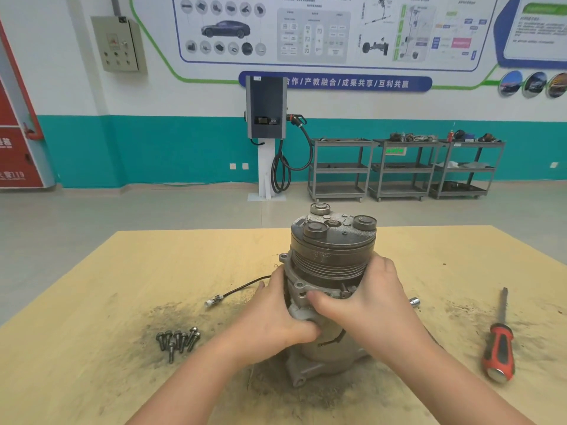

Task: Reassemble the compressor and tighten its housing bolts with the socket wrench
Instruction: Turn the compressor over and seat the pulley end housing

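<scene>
Both hands are wrapped around the compressor (333, 265), which is stood upright at the middle of the table (92, 302): the left hand (276, 320) grips its left side, the right hand (365, 299) its right. Several bolts (178, 340) are laid well to its left, a screwdriver (498, 342) far right.

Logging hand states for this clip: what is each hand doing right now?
Left hand: grips the compressor on its left side.
Right hand: grips the compressor's right side, thumb on the housing.
</scene>
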